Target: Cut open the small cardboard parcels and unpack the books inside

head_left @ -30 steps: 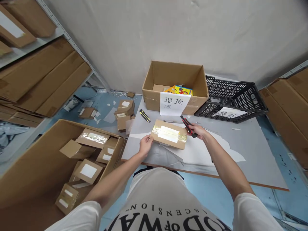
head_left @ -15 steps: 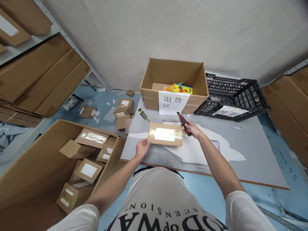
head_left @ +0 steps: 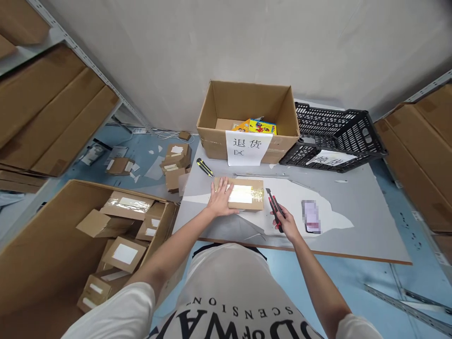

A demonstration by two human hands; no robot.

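A small taped cardboard box (head_left: 256, 202) with a white label lies on the table in front of me. My left hand (head_left: 221, 198) rests flat on its left end, fingers spread. Just right of the box, my right hand (head_left: 286, 223) is wrapped round a black and red utility knife (head_left: 274, 209), its tip pointing away from me toward the box's right end. A second, yellow and black utility knife (head_left: 205, 167) lies on the table beyond my left hand.
At the table's back stand a large open carton (head_left: 212, 146) with colourful packs inside and a black plastic crate (head_left: 335, 136). A phone (head_left: 311, 216) lies at right. Left of the table, a big carton (head_left: 31, 263) holds several parcels; small boxes (head_left: 175, 160) lie on the floor.
My left hand has gone from gripping the box's near left corner to lying flat on top. My right hand has left the box's right end and moved nearer me with the knife.
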